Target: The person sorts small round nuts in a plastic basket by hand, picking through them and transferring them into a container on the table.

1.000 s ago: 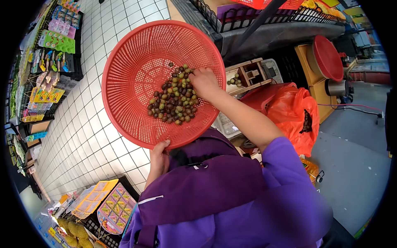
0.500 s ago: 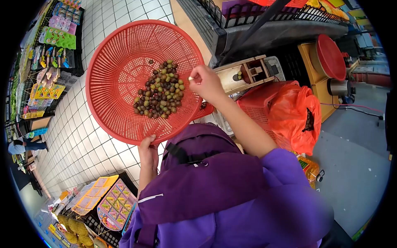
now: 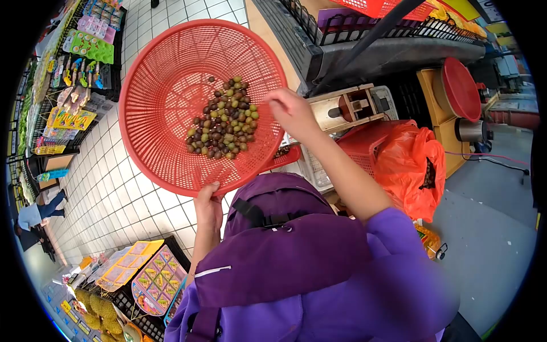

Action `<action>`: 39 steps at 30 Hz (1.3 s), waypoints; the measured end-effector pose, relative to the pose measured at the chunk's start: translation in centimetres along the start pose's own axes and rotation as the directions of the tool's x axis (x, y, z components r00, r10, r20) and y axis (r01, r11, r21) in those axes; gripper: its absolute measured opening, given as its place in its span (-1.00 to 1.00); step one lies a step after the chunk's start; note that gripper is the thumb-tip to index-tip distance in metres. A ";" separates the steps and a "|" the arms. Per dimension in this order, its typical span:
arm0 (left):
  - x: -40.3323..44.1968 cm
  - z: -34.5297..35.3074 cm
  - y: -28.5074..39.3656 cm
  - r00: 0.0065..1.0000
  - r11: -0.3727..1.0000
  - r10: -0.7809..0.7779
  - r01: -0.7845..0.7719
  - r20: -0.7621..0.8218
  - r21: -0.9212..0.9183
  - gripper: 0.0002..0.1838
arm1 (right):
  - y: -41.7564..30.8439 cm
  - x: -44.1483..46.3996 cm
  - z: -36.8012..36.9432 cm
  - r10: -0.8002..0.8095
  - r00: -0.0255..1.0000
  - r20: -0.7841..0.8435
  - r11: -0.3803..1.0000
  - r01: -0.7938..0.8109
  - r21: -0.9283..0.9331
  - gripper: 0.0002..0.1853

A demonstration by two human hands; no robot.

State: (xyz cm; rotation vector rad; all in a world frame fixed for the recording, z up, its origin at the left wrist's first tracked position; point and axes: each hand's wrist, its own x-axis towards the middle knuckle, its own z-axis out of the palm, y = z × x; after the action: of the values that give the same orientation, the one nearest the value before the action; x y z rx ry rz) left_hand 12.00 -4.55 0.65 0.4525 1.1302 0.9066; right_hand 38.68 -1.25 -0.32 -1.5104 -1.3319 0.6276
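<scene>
Left hand [image 3: 208,212] has a closed grip on the red basket [image 3: 154,102]; right hand [image 3: 292,115] curls over it (cannot tell if holding)

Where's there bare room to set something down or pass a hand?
Round red mesh basket: bare mesh between its picture-left wall and the small green-brown fruits. White tiled floor: open between basket and colourful packaged goods. Grey floor: open picture-right of the orange plastic bag. Crowded beyond the right hand: wooden-framed tool, that bag.
</scene>
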 end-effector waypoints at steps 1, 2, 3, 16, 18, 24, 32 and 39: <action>-0.2 0.6 -0.3 1.000 1.000 -0.021 0.021 0.015 0.005 -0.67 | 0.3 0.8 0.5 -0.001 1.000 -0.002 1.000 0.001 -0.002 -0.83; -0.7 1.5 -0.4 0.999 0.999 -0.033 0.033 0.013 0.000 -0.71 | 0.7 1.5 1.1 0.119 0.986 0.115 0.967 -0.089 -0.239 -0.72; -0.6 1.5 -1.0 0.998 0.999 -0.051 0.052 0.045 -0.007 -0.71 | 1.0 1.9 1.9 0.260 0.945 0.197 0.871 -0.142 -0.470 -0.62; -1.2 2.6 -2.7 0.968 0.976 -0.217 0.212 0.124 0.053 -0.74 | 2.1 -3.6 7.5 0.524 0.597 0.608 0.395 -0.802 0.448 -0.67; -1.2 2.8 -2.6 0.970 0.978 -0.208 0.204 0.123 0.047 -0.75 | 1.4 -3.2 5.0 0.492 0.520 0.698 0.034 -0.812 0.582 -0.67; -0.5 3.0 -2.6 0.969 0.978 -0.207 0.202 0.137 0.046 -0.77 | 2.2 -3.1 1.1 0.374 0.621 0.689 -0.379 -0.576 0.724 -0.66; -0.9 3.4 -2.5 0.973 0.980 -0.200 0.198 0.117 0.030 -0.83 | 2.7 -4.3 -7.1 0.439 0.771 0.461 -0.422 -0.276 0.863 -0.71; 2.6 -3.3 -6.4 0.966 0.980 -0.197 0.192 0.167 0.045 -0.84 | 12.7 -6.3 -10.2 0.755 0.627 0.190 -0.157 -0.108 0.982 -0.85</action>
State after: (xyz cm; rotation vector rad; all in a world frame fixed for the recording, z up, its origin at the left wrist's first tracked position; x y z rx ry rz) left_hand 11.84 -6.61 -6.72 0.4264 1.0115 0.6679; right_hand 51.23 -9.43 -9.25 -0.6615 0.4031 1.2022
